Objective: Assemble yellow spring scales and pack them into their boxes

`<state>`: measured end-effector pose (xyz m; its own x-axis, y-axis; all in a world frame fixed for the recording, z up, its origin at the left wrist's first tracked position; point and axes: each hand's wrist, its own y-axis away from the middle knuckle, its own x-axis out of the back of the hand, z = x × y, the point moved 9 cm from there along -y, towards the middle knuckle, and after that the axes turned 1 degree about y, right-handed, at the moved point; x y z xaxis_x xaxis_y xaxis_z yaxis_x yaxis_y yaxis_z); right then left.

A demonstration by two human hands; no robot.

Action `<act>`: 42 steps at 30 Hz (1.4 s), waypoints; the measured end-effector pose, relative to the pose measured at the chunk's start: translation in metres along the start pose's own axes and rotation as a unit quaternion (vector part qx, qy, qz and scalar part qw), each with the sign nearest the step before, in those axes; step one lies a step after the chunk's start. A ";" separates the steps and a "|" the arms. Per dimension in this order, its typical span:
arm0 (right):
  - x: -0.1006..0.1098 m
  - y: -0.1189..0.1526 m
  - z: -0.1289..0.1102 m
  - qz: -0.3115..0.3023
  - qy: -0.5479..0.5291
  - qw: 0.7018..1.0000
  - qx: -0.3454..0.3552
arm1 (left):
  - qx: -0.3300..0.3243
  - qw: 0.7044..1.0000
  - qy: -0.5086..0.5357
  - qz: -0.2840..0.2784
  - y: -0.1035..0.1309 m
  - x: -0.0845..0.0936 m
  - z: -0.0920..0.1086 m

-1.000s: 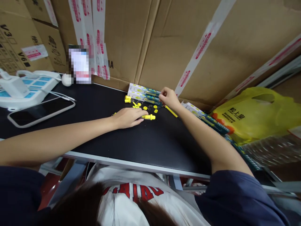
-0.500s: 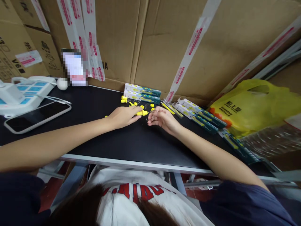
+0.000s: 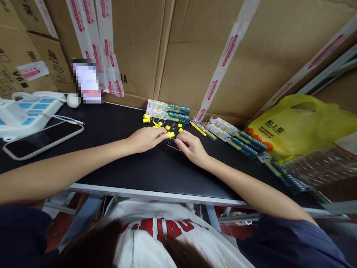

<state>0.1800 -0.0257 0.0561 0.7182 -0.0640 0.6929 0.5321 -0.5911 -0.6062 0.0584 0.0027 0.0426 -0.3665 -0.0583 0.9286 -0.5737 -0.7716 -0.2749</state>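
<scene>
The left hand (image 3: 145,139) is closed around a yellow-ended piece (image 3: 170,135), near the middle of the black table (image 3: 167,175), toward its far edge. The right hand (image 3: 193,149) seems to pinch a thin bent wire (image 3: 173,147) just beside that yellow end; whether the two touch is too small to tell. For good control, the left grip should probably stay firm and level, with the wire held close to its tip and lined up straight, since a sideways push could bend it.

Just beyond the fingers lie small yellow parts (image 3: 167,127), and behind them stacked slim boxes (image 3: 167,115) along the far edge. To their right are yellow rods (image 3: 199,129), then more slim boxes (image 3: 235,137) toward the right end, near a yellow bag (image 3: 292,123). A phone (image 3: 44,139) and a white power strip (image 3: 47,104) lie toward the left end.
</scene>
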 end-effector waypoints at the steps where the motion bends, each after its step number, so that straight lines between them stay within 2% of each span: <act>1: -0.002 0.001 0.000 -0.003 0.037 0.999 0.005 | -0.001 1.000 0.025 -0.015 0.000 -0.003 0.001; 4: -0.005 0.003 0.004 -0.012 0.116 0.993 0.002 | 0.001 0.995 0.093 -0.042 0.001 -0.009 0.003; 9: -0.006 0.002 0.002 -0.016 0.158 0.987 -0.001 | 0.017 0.986 0.156 -0.062 0.004 -0.010 0.008; 16: -0.006 -0.001 0.004 -0.014 0.189 0.981 -0.048 | 0.017 0.991 0.121 -0.052 0.004 -0.010 0.008; 22: -0.005 -0.004 0.009 -0.017 0.176 0.980 -0.088 | 0.009 0.996 0.068 -0.051 0.004 -0.012 0.011; 27: -0.008 -0.004 0.008 -0.021 0.193 0.977 -0.083 | 0.023 0.994 0.099 -0.046 0.002 -0.010 0.011; 30: -0.009 -0.008 0.007 -0.020 0.192 0.978 -0.079 | 0.055 0.986 0.144 -0.062 -0.003 -0.011 0.009; 33: -0.003 -0.016 0.004 -0.014 0.180 0.981 -0.069 | 0.084 0.975 0.196 -0.066 -0.013 -0.009 0.009; 38: 0.019 -0.026 0.008 0.036 0.108 0.992 -0.062 | 0.054 0.966 0.254 -0.021 -0.040 0.003 0.017; 42: 0.017 -0.017 0.033 0.055 -0.035 0.992 -0.109 | 0.088 0.937 0.337 -0.031 -0.050 -0.010 0.014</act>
<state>0.1981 0.0100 0.0654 0.8001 -0.0859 0.5937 0.3445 -0.7444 -0.5720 0.1007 0.0333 0.0503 -0.7496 0.3587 0.5563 -0.5020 -0.8558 -0.1247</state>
